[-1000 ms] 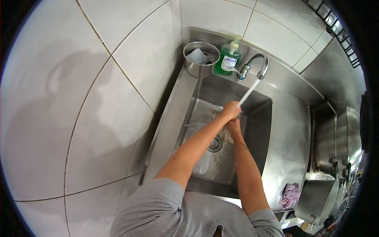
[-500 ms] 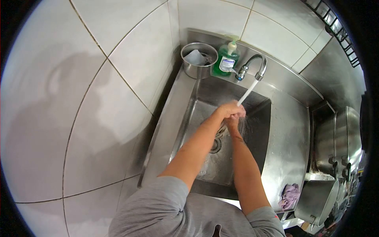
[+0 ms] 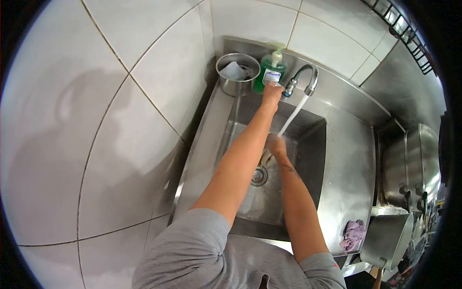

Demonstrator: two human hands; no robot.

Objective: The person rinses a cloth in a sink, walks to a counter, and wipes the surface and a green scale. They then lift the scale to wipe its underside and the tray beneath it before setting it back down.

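Observation:
Water runs in a white stream from the curved faucet (image 3: pixel 312 86) into the steel sink (image 3: pixel 250 212). My left hand (image 3: pixel 273 94) reaches up to the faucet's side lever, beside the green soap bottle (image 3: pixel 272 72), its fingers closed around the lever. Lower down, my right hand (image 3: pixel 275 144) is in the stream above the sink. Its fingers are blurred and partly hidden. Something tan, too unclear to name, shows just below it, near the drain (image 3: pixel 259 176).
A round steel pot (image 3: pixel 236 86) with a pale item inside stands left of the bottle. A purple cloth (image 3: pixel 353 235) lies on the right counter. Large pots (image 3: pixel 395 166) and a grey pan (image 3: pixel 385 241) are farther right. Tiled wall (image 3: pixel 154 96) rises on the left.
My hands were together under the stream and are now apart. My left hand has moved up to the faucet lever, while my right hand has stayed low in the water.

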